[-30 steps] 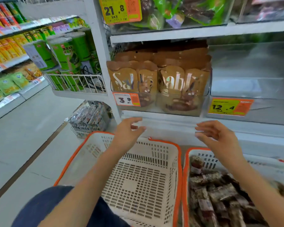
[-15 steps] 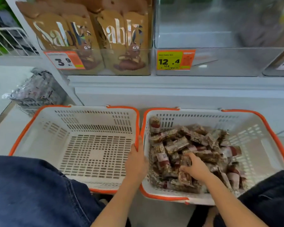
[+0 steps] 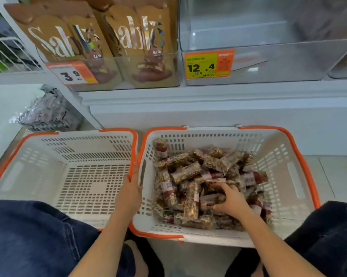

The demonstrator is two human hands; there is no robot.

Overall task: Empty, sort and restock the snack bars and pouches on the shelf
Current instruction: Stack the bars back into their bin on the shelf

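Snack bars in clear wrappers with red-and-white labels (image 3: 190,172) lie heaped in the right-hand white slotted plastic basket with an orange rim (image 3: 300,156). Half a second ago the right hand (image 3: 231,202) sat nearer the heap's left side; now it is deeper in the middle, fingers curled round a few bars. The left hand (image 3: 129,194) stays gripping the rim of the matching left basket (image 3: 48,156). Brown pouches printed "Sablé" (image 3: 132,37) stand in a clear shelf bin above a "3.9" tag (image 3: 72,73); the neighbouring clear bin (image 3: 268,62) carries a yellow-orange "12.4" tag (image 3: 208,63). Both baskets rest on the pale shop floor (image 3: 338,176).
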